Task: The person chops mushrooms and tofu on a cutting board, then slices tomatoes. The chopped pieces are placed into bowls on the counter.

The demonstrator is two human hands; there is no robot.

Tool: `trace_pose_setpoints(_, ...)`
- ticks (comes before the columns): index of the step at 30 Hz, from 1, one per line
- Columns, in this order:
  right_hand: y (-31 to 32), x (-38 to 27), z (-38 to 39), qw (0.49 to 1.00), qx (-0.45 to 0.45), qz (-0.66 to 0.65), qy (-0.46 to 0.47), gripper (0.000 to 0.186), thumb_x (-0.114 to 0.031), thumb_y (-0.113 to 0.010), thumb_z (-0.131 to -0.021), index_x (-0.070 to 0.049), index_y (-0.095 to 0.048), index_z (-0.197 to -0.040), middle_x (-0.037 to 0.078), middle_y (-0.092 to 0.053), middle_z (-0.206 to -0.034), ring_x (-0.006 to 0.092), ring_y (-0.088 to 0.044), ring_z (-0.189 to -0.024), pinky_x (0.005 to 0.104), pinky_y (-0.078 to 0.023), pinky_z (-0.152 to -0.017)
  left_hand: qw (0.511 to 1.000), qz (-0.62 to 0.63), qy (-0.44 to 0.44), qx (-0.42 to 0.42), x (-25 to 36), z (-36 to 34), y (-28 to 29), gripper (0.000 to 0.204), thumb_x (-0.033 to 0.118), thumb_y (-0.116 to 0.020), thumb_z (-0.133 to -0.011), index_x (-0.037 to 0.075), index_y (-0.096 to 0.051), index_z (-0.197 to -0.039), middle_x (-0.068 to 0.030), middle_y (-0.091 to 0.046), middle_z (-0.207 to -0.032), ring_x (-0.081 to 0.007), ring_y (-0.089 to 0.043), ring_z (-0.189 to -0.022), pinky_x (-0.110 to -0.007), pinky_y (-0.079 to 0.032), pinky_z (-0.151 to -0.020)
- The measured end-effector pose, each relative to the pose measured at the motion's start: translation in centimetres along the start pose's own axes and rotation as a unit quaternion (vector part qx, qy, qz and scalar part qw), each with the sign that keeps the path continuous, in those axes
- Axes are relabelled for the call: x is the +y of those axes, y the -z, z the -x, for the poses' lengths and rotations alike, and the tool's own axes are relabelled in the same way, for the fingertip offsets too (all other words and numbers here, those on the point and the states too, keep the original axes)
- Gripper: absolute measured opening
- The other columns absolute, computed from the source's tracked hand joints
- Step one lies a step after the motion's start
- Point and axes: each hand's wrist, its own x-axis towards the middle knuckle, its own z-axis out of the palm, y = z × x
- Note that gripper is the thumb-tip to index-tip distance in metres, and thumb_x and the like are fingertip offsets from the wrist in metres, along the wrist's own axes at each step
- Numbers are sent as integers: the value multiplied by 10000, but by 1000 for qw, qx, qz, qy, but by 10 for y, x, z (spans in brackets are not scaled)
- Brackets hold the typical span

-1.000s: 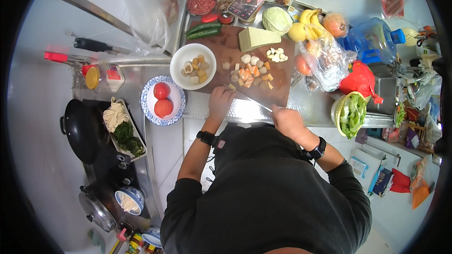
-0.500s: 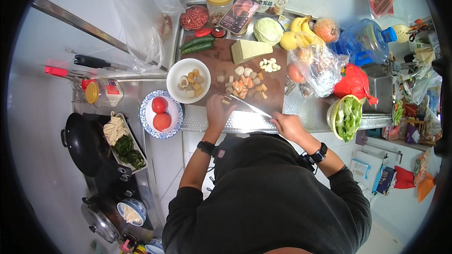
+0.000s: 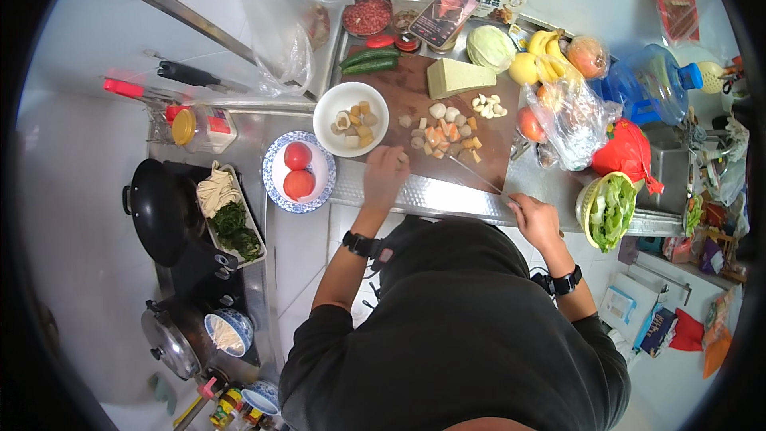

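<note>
Forward-left out of the right grip (image 3: 536,219), the knife (image 3: 476,175).

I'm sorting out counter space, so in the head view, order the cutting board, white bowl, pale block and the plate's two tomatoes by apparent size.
Largest to smallest:
Cutting board
White bowl
Pale block
Upper tomato and lower tomato: too alike to rank

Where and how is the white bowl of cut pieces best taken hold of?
Probably by the near-right rim of the white bowl, with the left hand coming from the near side and pinching the edge. The bowl stands upright, its round rim uncovered there, and that hand is beside it. The blue-patterned dish crowds the near-left side.
</note>
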Motion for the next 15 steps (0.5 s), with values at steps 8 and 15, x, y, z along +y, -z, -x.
trace_pose_setpoints(8,0,-3,-2,1000,-5,-13,-22,161,-252,-598,-907,-118,-651,-977,137,-666,-753,353,-634,-651,430,-494,-563,995,-102,-4,-13,-57,-95,70,274,111,-704,-778,40,-625,-1031,-152,-582,-983,-353,-562,-940,-438,-470,-807)
trace_pose_setpoints(15,0,-5,-1,1000,-12,-18,-21,166,-253,-603,-900,-111,-651,-971,134,-665,-751,357,-631,-646,434,-492,-561,968,-117,-151,-165,-75,-95,78,245,127,-737,-699,78,-677,-931,-92,-593,-993,-303,-560,-959,-407,-476,-819)
